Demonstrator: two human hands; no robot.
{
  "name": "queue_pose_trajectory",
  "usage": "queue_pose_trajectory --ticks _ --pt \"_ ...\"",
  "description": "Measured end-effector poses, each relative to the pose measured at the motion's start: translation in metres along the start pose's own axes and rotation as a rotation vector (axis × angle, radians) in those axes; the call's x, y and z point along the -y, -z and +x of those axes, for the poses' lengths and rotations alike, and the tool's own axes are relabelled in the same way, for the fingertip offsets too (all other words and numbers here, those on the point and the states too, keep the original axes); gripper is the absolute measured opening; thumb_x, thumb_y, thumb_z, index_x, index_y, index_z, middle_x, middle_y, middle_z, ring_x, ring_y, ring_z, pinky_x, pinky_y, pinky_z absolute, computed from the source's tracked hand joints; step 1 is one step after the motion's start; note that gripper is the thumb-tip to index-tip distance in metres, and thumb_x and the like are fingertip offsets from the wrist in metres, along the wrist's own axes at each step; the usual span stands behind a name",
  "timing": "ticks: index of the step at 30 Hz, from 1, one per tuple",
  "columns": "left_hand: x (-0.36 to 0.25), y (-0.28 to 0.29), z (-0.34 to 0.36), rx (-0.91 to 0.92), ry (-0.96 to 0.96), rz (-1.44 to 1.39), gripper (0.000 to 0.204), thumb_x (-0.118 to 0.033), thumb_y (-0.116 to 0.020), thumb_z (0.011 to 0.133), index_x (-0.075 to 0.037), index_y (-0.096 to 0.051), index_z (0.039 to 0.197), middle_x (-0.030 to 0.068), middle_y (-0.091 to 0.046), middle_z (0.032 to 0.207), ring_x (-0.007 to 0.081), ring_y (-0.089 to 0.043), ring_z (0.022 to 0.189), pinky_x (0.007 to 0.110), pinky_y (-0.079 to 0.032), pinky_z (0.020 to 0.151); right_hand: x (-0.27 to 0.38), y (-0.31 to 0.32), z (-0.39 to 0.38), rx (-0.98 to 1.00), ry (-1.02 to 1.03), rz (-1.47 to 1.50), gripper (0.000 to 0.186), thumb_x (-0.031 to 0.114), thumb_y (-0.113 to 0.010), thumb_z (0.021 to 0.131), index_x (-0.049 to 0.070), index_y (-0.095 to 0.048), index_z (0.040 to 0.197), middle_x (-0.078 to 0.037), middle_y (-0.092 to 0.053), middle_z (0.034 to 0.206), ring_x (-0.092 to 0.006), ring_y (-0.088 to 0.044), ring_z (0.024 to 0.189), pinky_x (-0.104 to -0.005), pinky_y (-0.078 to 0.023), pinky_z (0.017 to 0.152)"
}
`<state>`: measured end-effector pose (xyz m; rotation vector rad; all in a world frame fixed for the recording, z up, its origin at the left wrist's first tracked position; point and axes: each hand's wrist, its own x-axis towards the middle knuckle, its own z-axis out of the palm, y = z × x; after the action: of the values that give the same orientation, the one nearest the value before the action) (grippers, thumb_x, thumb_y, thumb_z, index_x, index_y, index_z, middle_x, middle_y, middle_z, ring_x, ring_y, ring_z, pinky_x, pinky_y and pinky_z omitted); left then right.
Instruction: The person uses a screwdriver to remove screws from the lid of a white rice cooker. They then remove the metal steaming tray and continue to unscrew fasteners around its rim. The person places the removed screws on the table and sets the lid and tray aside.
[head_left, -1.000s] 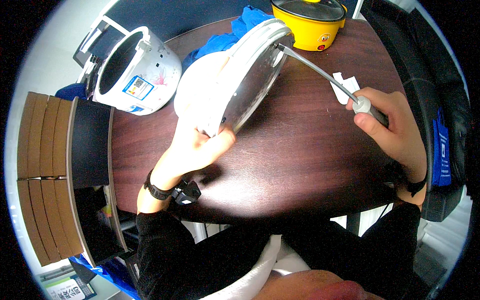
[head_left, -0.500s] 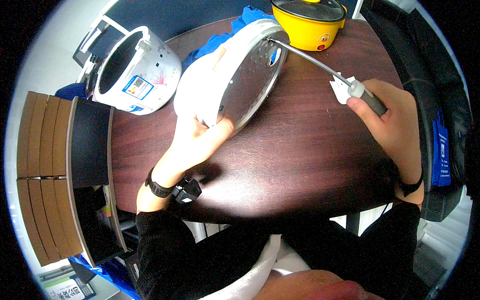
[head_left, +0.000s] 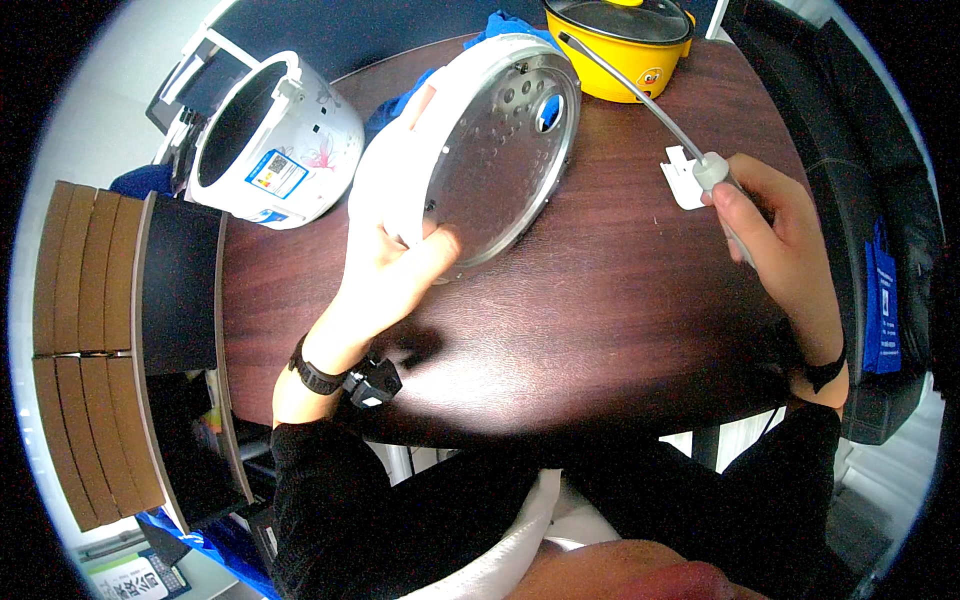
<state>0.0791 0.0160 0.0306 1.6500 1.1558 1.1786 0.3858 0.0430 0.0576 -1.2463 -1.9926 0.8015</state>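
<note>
My left hand (head_left: pixel 400 260) grips the lower edge of a white rice cooker lid (head_left: pixel 500 150), tilted so its round metal inner side faces right. Small holes and a blue-showing oval opening mark the upper part of that metal. In my right hand (head_left: pixel 775 220) is a screwdriver (head_left: pixel 650 105) with a grey handle and a long shaft. Its tip points up and left, just past the lid's upper right rim and apart from the metal. Behind the handle, a small white plastic part (head_left: pixel 682 178) lies on the table.
The white rice cooker body (head_left: pixel 325 165), lidless, stands at the back left. A yellow electric pot (head_left: pixel 625 75) with a dark lid sits at the back right. Blue cloth (head_left: pixel 400 105) lies behind the lid on the dark wooden table (head_left: pixel 600 330). Cardboard boxes (head_left: pixel 85 270) are stacked at far left.
The screwdriver tip has come off the lid's upper edge and moved up and right. My right-hand fingers have shifted on the handle. The lid has turned slightly, showing more of its metal face.
</note>
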Motion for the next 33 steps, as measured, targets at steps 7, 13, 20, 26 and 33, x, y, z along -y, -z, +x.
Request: queue_pose_trajectory --ticks 7,13,20,26,33 --pt "-0.003 -0.004 0.0 -0.04 0.032 -0.175 0.078 0.005 -0.055 0.067 -0.003 -0.026 0.139 0.0021 -0.049 0.115 0.0017 -0.043 0.07 0.017 -0.038 0.062 0.011 -0.001 -0.003 0.218 -0.204 0.369 0.023 0.024 -0.048 0.089 0.003 -0.055 0.081 0.003 -0.044 0.053 -0.0048 -0.039 0.042 -0.0209 -0.029 0.04" --pt "-0.004 -0.005 -0.001 -0.042 0.073 -0.184 0.076 0.005 -0.056 0.068 -0.003 -0.028 0.138 0.0024 -0.049 0.115 0.0017 -0.043 0.07 0.017 -0.038 0.061 0.011 -0.006 -0.006 0.261 -0.198 0.385 0.022 0.021 -0.049 0.09 0.003 -0.056 0.08 0.004 -0.043 0.051 -0.0043 -0.038 0.041 -0.0215 -0.028 0.039" --pt "0.007 0.002 -0.008 -0.053 0.14 -0.098 0.064 -0.002 -0.063 0.07 0.001 -0.037 0.128 0.0086 -0.055 0.108 0.0145 -0.055 0.091 0.028 -0.045 0.079 0.008 -0.007 -0.005 0.267 -0.188 0.406 0.023 0.021 -0.048 0.09 0.002 -0.056 0.079 0.004 -0.042 0.05 -0.0038 -0.036 0.04 -0.0214 -0.025 0.038" --pt "0.0 -0.003 0.0 0.01 -0.046 -0.06 0.079 -0.002 -0.062 0.069 -0.001 -0.025 0.138 0.0108 -0.043 0.129 0.0177 -0.045 0.112 0.032 -0.037 0.095 0.02 0.003 -0.007 0.234 -0.388 0.498 0.026 0.026 -0.051 0.088 0.002 -0.057 0.079 0.003 -0.042 0.051 -0.0038 -0.036 0.04 -0.0208 -0.024 0.037" --pt "0.002 0.003 -0.004 0.086 -0.062 0.039 0.081 -0.002 -0.063 0.069 -0.002 -0.023 0.14 0.0101 -0.042 0.13 0.0163 -0.044 0.11 0.031 -0.035 0.094 0.02 0.017 -0.006 0.163 -0.447 0.399 0.027 0.03 -0.057 0.084 0.003 -0.059 0.082 0.002 -0.045 0.053 -0.0046 -0.038 0.041 -0.0194 -0.024 0.038"
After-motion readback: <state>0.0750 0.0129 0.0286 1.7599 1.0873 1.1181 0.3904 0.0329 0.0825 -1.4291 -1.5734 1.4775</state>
